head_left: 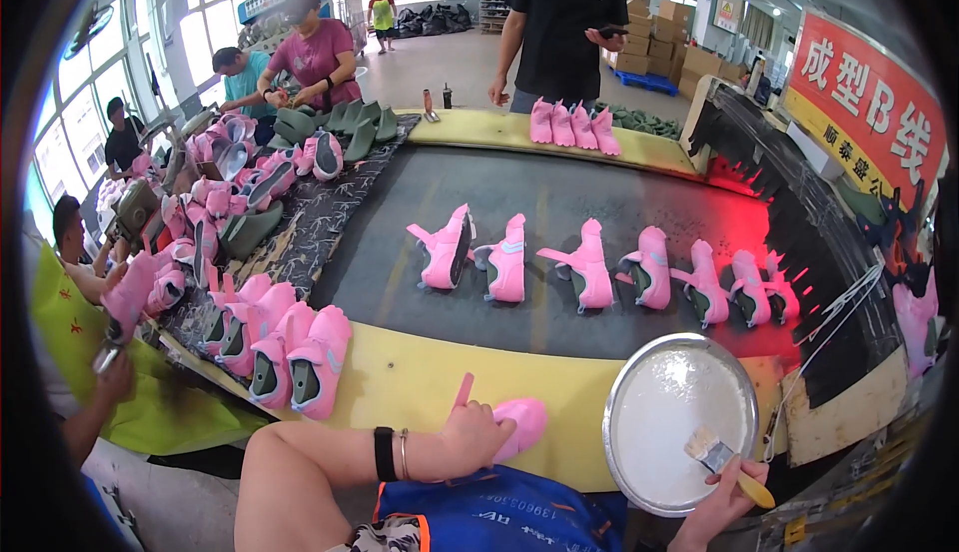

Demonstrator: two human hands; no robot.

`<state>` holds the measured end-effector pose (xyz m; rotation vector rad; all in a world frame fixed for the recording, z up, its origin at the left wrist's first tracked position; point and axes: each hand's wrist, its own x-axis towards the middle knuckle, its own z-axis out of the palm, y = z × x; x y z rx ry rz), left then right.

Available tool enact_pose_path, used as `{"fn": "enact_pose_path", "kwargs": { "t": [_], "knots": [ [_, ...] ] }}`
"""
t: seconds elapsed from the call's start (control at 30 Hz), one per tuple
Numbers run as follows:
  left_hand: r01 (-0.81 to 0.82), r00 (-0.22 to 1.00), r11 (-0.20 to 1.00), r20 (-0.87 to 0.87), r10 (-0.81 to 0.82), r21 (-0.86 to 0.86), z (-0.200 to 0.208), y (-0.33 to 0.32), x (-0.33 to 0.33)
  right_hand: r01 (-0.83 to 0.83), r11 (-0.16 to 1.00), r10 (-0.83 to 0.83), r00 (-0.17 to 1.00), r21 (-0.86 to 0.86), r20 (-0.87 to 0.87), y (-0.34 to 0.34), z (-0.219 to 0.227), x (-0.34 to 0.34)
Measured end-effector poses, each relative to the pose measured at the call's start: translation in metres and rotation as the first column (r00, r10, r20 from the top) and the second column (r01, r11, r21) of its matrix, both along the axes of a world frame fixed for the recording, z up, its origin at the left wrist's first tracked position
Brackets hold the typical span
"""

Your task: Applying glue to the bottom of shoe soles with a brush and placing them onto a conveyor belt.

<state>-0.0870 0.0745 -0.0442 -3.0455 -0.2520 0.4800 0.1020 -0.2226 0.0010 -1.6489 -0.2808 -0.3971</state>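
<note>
Close to my body, my left hand (476,440) is closed on a pink shoe (521,426), with its strap sticking up beside the fingers. My fingers cover the heel part of it. At the right, my right hand (729,497) grips a paintbrush (711,449) by its yellow handle. Its pale bristles are over the white liquid in a round metal tray (618,452), and seem to touch it. The tray rests on the yellow ledge (420,357) in front of me.
Several pink shoes (581,267) stand in a row on the dark conveyor belt (400,312), whose right end glows red. More pink shoes (318,362) stand at the ledge's left, beside a heaped side table. Across the belt stands a person in black (564,22); others work at the left.
</note>
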Motion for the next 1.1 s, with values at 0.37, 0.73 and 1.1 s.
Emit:
{"fn": "enact_pose_path", "kwargs": {
  "t": [0.37, 0.73, 1.1],
  "knots": [
    [-0.426, 0.86, 0.895, 0.249, 0.446, -0.132, 0.006, 0.072, -0.043, 0.016, 1.0, -0.014, 0.997, 0.021, -0.073, -0.01, -0.011, 0.006],
    [-0.654, 0.617, 0.565, 0.079, 0.783, -0.503, -0.029, 0.021, -0.076, 0.001, 0.989, 0.034, 0.971, 0.146, -0.238, -0.023, -0.009, 0.023],
    [-0.216, 0.654, 0.331, 0.116, 0.748, -0.918, -0.076, 0.045, -0.046, -0.064, 0.938, 0.201, 0.903, 0.342, -0.381, -0.009, 0.007, 0.021]
  ]
}}
